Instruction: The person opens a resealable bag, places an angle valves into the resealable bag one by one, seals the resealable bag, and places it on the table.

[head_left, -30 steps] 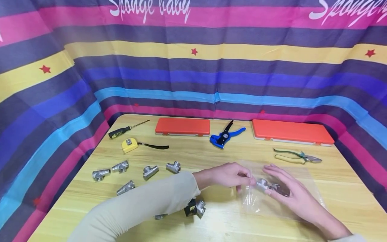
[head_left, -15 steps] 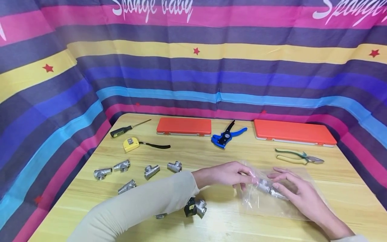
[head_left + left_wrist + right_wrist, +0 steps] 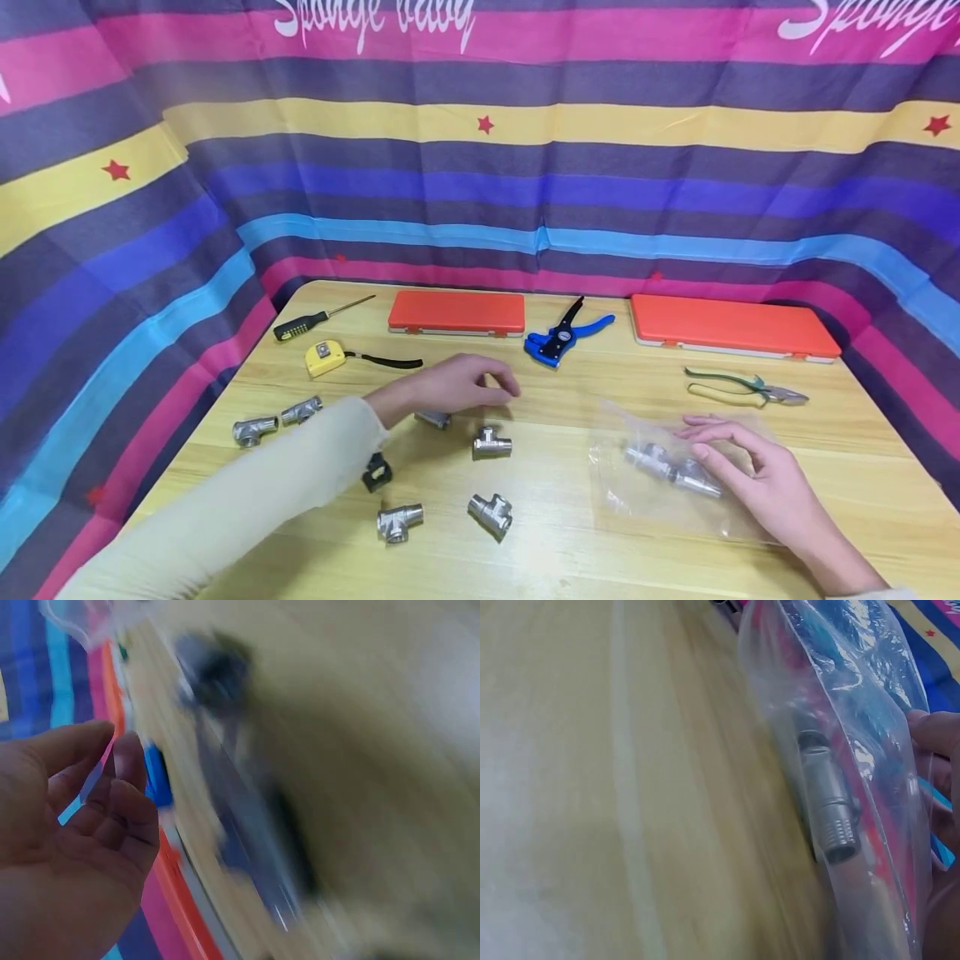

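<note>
A clear plastic bag [image 3: 660, 500] lies on the wooden table [image 3: 570, 550] at the right, with metal pipe fittings [image 3: 663, 462] inside it. My right hand [image 3: 738, 467] rests on the bag with straight fingers. In the right wrist view the bag [image 3: 855, 690] and a threaded fitting [image 3: 826, 795] fill the frame. My left hand [image 3: 468, 385] hovers with relaxed fingers and holds nothing, just above a tee fitting [image 3: 433, 419]. The left wrist view is blurred and shows the empty palm [image 3: 82, 825]. Loose tees lie nearby, one [image 3: 491, 442] right of the hand and others [image 3: 491, 512] [image 3: 397, 522] nearer me.
Two more tees [image 3: 251, 431] [image 3: 302, 410] lie at the left. Along the back are a screwdriver [image 3: 315, 318], a yellow tape measure [image 3: 325, 358], two orange cases [image 3: 456, 313] [image 3: 733, 327], a blue stripper tool [image 3: 562, 337] and pliers [image 3: 742, 387]. Striped cloth walls the table in.
My left hand has let go of the bag and swung left over the loose fittings. The right hand stays on the bag, which now lies flatter.
</note>
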A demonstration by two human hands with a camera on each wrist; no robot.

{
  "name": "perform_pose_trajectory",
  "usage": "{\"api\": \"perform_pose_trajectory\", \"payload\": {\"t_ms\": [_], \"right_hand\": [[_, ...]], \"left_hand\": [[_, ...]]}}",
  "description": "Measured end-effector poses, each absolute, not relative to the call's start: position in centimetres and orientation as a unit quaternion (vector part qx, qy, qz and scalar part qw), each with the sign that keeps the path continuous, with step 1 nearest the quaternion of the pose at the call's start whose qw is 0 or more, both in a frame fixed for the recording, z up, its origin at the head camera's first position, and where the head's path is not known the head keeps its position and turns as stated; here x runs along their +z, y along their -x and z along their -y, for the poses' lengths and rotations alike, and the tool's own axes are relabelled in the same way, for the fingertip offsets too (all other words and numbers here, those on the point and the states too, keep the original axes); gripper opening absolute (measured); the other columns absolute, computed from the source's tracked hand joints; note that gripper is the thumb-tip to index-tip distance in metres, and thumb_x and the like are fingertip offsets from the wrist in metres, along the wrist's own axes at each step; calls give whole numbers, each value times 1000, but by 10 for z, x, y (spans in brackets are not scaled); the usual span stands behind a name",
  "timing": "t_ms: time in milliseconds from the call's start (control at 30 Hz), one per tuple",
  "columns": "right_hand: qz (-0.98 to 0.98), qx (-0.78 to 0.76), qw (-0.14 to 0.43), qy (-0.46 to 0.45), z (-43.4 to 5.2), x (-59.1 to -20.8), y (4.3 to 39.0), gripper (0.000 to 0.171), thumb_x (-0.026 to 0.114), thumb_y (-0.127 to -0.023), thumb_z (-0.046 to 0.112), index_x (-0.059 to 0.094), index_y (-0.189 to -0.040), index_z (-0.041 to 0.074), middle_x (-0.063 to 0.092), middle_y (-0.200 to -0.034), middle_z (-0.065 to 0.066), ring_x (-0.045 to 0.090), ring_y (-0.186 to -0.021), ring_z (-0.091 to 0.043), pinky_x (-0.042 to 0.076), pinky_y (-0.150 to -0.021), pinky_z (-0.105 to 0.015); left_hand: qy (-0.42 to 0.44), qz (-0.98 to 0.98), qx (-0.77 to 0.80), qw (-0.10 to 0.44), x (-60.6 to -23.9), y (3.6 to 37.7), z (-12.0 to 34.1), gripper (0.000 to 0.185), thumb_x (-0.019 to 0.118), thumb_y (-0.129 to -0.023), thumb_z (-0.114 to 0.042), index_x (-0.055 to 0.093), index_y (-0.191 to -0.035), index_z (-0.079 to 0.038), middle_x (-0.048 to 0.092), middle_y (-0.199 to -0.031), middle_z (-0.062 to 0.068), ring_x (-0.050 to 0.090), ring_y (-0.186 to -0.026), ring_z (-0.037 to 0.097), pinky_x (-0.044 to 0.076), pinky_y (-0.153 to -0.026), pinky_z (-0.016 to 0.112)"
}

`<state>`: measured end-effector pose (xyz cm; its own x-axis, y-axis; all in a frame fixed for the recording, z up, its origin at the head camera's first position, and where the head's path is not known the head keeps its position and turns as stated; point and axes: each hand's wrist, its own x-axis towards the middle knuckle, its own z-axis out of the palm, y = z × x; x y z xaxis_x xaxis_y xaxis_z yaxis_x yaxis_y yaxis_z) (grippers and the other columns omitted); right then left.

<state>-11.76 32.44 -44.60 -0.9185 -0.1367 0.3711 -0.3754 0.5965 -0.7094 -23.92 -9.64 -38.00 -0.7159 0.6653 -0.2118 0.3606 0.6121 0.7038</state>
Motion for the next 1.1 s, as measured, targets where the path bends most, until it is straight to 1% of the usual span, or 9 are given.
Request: {"api": "perform_pose_trajectory", "payload": {"t_ms": [100,233,400,533,600,700,833,933,1100], "right_hand": [[877,437,135,-144,-327,-445,118,22,73,-101,-2,78,-113,16,76,-133,-1,59,-135,2,33,-114,-5],[874,447,129,-141,-328,-446,117,21,72,-102,-2,77,-113,15,76,-133,5,58,-136,1,33,-114,-5],[872,453,126,-138,-331,-446,116,21,71,-102,-3,78,-114,13,76,-133,10,59,-135,3,34,-112,-4],[869,458,127,-136,-332,-446,118,20,71,-102,-3,78,-115,11,76,-133,12,61,-132,5,36,-111,-4],[868,461,126,-134,-331,-447,118,20,71,-103,-2,78,-115,11,76,-133,12,61,-131,6,36,-110,-4],[867,463,124,-133,-331,-446,117,19,70,-103,-3,78,-115,10,76,-133,11,62,-131,6,37,-110,-5],[867,461,127,-139,-331,-446,117,19,69,-103,-4,77,-114,9,76,-131,12,60,-133,5,36,-112,-5],[867,462,126,-138,-331,-446,116,19,69,-103,-4,77,-114,9,76,-131,12,59,-135,5,36,-113,-5],[865,466,125,-136,-332,-447,116,19,69,-103,-4,76,-115,8,77,-130,11,61,-133,3,37,-112,-6]], "left_hand": [[-298,-879,302,217,-382,243,129,22,69,-109,-23,76,-129,-16,76,-130,-1,71,-117,16,57,-108,41],[-307,-894,255,202,-381,241,166,22,71,-107,-20,76,-127,-14,76,-125,0,71,-117,18,58,-107,43],[-300,-907,204,213,-379,237,192,23,76,-103,-22,76,-126,-17,73,-110,-7,66,-97,9,57,-91,34],[-295,-909,197,219,-388,237,200,17,80,-101,-26,76,-116,-21,70,-97,-11,61,-85,7,54,-81,28],[-300,-910,195,210,-392,237,201,12,79,-102,-26,75,-112,-21,69,-93,-11,59,-82,7,53,-79,27],[-304,-909,203,200,-394,239,197,8,77,-104,-26,76,-110,-22,70,-91,-11,58,-79,7,52,-75,25],[-316,-899,237,189,-394,240,180,12,77,-103,-25,77,-113,-19,74,-91,-6,59,-76,8,53,-71,24],[-330,-889,256,186,-393,238,154,16,78,-102,-25,77,-115,-16,76,-93,-5,63,-77,8,55,-71,24],[-350,-883,249,191,-391,230,92,18,79,-101,-28,77,-116,-18,74,-94,-13,64,-81,4,57,-75,23]]}}
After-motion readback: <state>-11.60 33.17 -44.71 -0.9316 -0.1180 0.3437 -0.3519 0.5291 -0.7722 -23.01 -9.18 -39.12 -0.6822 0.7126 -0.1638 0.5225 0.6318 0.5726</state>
